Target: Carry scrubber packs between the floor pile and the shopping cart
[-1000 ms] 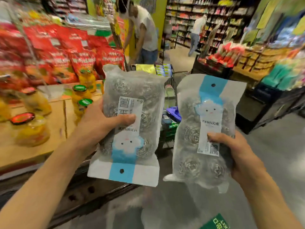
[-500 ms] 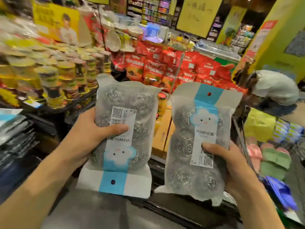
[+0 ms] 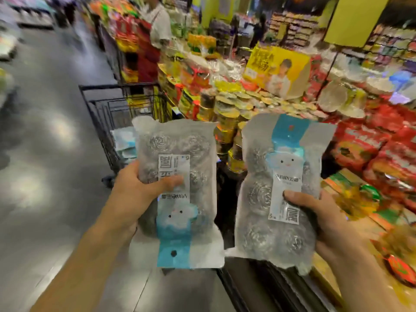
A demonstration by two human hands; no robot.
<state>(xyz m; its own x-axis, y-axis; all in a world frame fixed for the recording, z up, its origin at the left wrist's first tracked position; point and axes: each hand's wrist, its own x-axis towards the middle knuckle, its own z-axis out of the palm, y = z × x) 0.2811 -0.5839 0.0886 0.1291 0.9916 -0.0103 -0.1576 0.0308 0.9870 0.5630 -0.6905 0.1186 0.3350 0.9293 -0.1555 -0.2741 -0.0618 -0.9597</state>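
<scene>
My left hand [image 3: 135, 194] grips one scourer pack [image 3: 177, 190] upside down, my right hand [image 3: 315, 212] another pack [image 3: 279, 192] upright; my fingers hide behind both. The shelves [image 3: 258, 91] beyond blur, half covered.

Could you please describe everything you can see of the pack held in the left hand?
The left pack is a clear, frosted plastic bag of silvery steel-wool scourers, about four showing through. A white label strip with print runs down its middle to a blue cloud face and a blue header with a punched hole. It is held upside down, header at the bottom, roughly upright. The left hand grips its left edge, thumb across the label.
</scene>
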